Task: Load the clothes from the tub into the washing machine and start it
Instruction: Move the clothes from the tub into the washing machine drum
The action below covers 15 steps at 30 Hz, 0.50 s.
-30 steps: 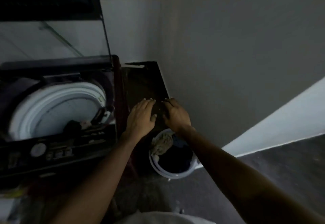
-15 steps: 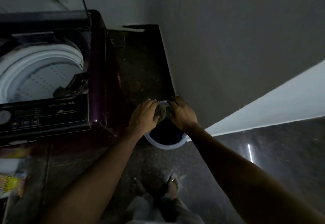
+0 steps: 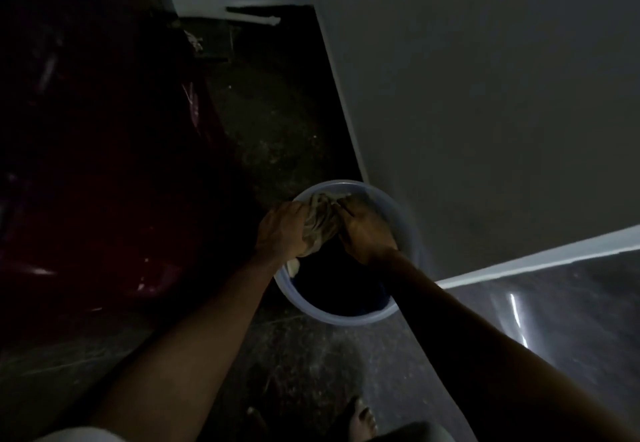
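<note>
A pale round tub [image 3: 346, 318] stands on the dark floor against the wall. Inside it lie a light patterned cloth [image 3: 320, 221] near the far rim and dark blue clothes [image 3: 341, 289] beneath. Both hands are down in the tub. My left hand [image 3: 282, 232] grips the light cloth from its left side and my right hand [image 3: 365, 230] grips it from the right. The washing machine shows only as a dark maroon side panel [image 3: 104, 199] at the left; its drum and controls are out of view.
A grey wall [image 3: 485, 95] with a pale skirting strip [image 3: 536, 261] runs close behind and right of the tub. A narrow dark floor gap [image 3: 270, 122] lies between machine and wall. My bare foot [image 3: 362, 419] stands on the floor below the tub.
The view has tilted down and closer, so the machine's drum has left the frame. Both hands have sunk into the tub and closed on the light cloth.
</note>
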{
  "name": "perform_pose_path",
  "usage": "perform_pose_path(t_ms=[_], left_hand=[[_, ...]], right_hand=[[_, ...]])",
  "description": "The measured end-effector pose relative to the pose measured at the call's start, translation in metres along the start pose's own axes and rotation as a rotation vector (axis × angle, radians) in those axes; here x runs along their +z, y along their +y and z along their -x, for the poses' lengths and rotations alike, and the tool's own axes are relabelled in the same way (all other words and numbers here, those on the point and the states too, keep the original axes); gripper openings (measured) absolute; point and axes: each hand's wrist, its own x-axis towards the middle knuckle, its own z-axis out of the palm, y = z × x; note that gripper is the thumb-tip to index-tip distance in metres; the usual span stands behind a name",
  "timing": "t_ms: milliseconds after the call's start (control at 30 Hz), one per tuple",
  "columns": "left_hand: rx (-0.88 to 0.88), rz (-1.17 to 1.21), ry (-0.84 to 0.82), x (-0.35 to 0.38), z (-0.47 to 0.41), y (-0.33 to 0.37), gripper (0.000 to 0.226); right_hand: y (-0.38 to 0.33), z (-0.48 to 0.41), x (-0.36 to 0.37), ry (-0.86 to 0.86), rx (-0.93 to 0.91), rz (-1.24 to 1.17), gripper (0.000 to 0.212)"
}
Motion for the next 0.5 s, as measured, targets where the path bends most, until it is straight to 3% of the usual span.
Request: perform_pose_path(t_ms=[200,267,400,500], left_hand=[[-0.167,0.030,-0.019,0.048,-0.010,-0.020,0.045],[-0.220,0.119,-0.079,0.036,-0.010,-0.021,0.053],[-0.168,0.235,0.003,-0.021,0.001,0.002,0.038],[-0.114,0.341,0.068,-0.080,0.020,0.031,0.040]], right_hand=[[0.030,0.005,0.045,-0.038,0.009,0.018,0.058],[0.029,0.014,0.038,-0.056,0.028,-0.005,0.058],[0.015,0.028,-0.012,-0.083,0.091,-0.092,0.063],[-0.005,0.036,-0.070,-0.044,0.127,-0.193,0.063]])
